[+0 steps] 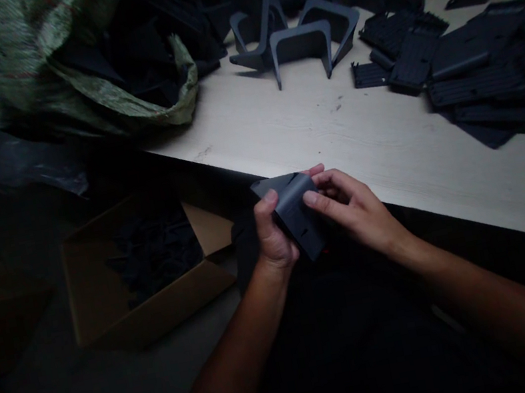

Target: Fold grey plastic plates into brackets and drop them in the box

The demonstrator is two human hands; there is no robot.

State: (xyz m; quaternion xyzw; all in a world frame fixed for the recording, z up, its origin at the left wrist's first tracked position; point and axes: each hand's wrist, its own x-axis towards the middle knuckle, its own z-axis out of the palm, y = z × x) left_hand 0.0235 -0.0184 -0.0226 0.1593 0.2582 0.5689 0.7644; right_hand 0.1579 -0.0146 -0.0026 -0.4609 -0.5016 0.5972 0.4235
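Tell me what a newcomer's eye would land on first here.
Probably the dark bent part, held in the left hand and right hand by the near edge of the pale table. Next, the big green sack at upper left, its mouth open, and the cardboard box below it.

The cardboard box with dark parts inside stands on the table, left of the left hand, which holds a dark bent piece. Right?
Not quite: the cardboard box isn't on the table; the head view shows it lower down, off the near edge. The rest is right: dark parts inside, left of the left hand, which holds a dark bent piece.
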